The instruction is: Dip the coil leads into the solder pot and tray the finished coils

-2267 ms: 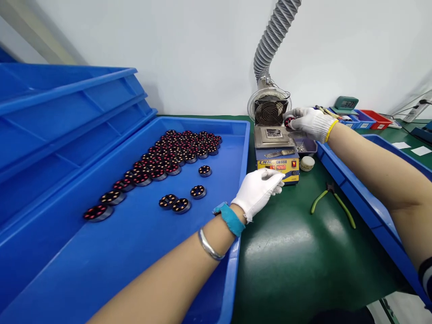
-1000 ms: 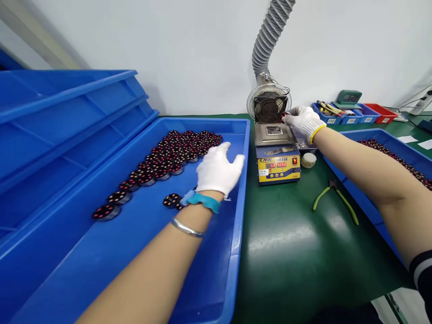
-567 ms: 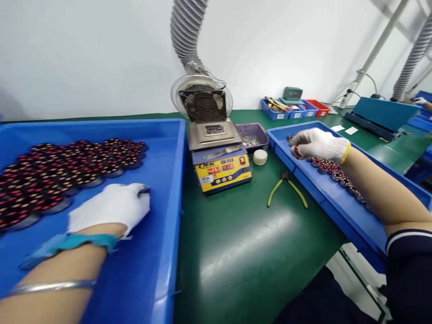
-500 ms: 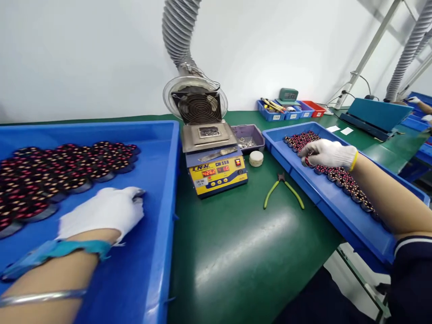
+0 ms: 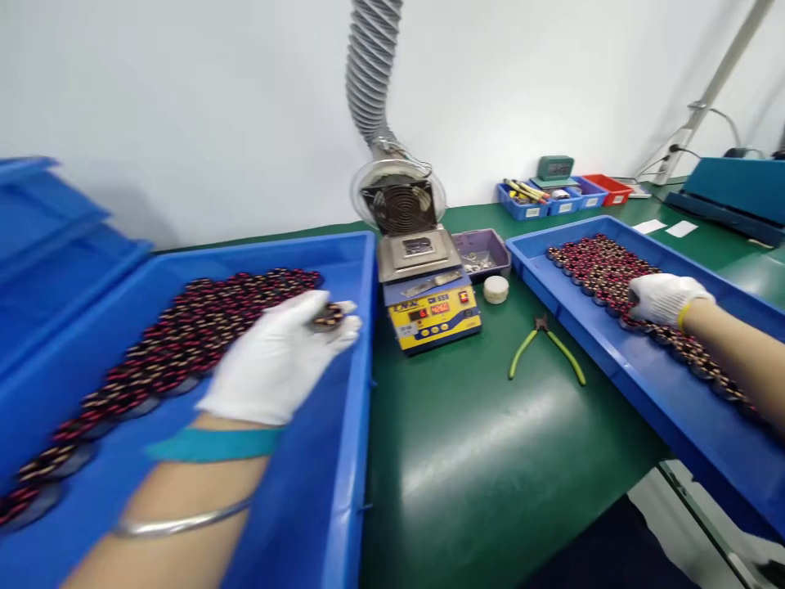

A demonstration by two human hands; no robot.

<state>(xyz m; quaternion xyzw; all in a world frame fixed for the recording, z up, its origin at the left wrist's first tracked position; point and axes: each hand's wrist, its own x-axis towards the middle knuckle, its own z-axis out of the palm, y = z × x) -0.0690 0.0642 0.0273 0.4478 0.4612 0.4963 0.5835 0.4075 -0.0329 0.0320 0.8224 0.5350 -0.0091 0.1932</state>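
Observation:
My left hand [image 5: 279, 360], in a white glove, is lifted over the big blue tray [image 5: 343, 425] on the left. Its fingertips pinch a small round wound coil [image 5: 328, 316]. Rows of the same dark and red coils [image 5: 184, 335] lie in that tray behind the hand. My right hand [image 5: 666, 298], also gloved, rests with curled fingers on the rows of coils [image 5: 598, 266] in the blue tray [image 5: 638, 384] on the right. Whether it grips one of them is hidden.
A yellow-fronted solder pot [image 5: 429, 286] with a fan and grey extraction hose [image 5: 374, 74] stands between the trays. Beside it are a purple dish [image 5: 482, 254], a small white tin [image 5: 495, 289] and green-handled cutters [image 5: 545, 352] on the green mat. Small bins [image 5: 558, 195] line the back.
My left hand has picked a coil out of the left tray and lifted it. My right hand moved from the solder pot to the right tray and further along its rows. The view swung.

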